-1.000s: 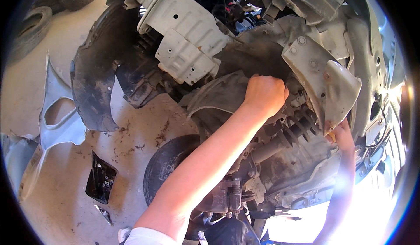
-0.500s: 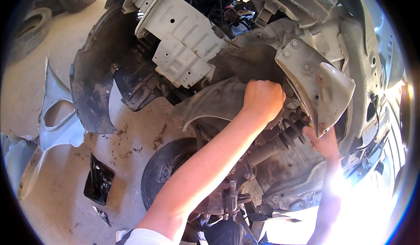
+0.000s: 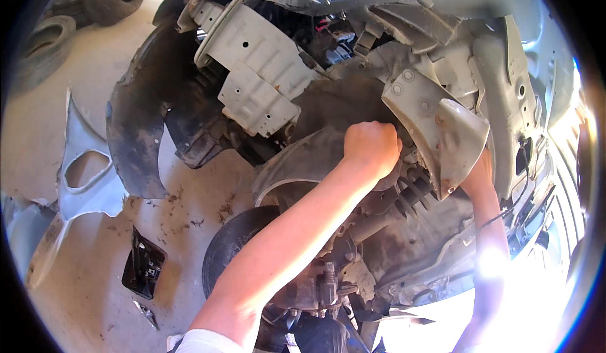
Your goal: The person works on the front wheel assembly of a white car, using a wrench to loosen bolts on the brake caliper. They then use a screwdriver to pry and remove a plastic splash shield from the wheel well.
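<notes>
My left hand (image 3: 372, 151) is a closed fist against the dark plastic wheel arch liner (image 3: 303, 154), beside the strut area. Whatever lies inside its fingers is hidden. To its right, a bent grey metal bracket (image 3: 435, 129) with round holes angles down over the wheel well. Behind the lower right edge of that bracket is my right hand (image 3: 478, 175), its fingers covered by the metal. A rusty coil spring (image 3: 413, 195) and shock absorber show below, between the two hands.
A tire (image 3: 230, 239) lies under my left forearm. On the floor at left are a cut grey body panel (image 3: 88, 176), a black tray of small parts (image 3: 144, 266) and old tires (image 3: 47, 44). A light grey frame rail end (image 3: 259, 56) juts out ahead.
My right hand has moved up from below the bracket's lower tip to behind its right edge. My left fist stays at the liner. The whole view has shifted slightly.
</notes>
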The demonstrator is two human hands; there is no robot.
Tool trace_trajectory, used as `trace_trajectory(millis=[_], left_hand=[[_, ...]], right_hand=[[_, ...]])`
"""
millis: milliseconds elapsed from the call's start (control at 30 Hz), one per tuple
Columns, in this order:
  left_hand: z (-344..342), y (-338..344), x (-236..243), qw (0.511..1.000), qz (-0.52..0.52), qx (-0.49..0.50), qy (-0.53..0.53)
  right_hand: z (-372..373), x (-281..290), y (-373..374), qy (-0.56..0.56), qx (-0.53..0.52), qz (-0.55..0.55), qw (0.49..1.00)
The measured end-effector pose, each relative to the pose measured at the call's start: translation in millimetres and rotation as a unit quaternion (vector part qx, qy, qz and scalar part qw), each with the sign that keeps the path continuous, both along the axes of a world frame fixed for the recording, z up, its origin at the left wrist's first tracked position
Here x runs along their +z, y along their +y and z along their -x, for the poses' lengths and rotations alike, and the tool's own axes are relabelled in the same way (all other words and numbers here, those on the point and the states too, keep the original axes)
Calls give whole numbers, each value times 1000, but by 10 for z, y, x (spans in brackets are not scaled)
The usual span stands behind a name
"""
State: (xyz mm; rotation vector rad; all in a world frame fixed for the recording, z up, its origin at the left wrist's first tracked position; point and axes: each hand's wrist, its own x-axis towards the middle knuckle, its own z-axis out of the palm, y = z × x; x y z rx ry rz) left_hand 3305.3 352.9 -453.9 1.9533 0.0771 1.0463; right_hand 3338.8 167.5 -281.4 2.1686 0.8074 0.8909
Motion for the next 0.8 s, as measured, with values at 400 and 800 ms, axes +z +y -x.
trace_trajectory(millis=[400, 800], left_hand=[[75, 65, -15, 1000, -11, -6, -20], [55, 35, -36, 998, -34, -2, -47]], right_hand=[[326, -264, -119, 536, -1, -376, 756], [569, -745, -234, 615, 77, -615, 487]])
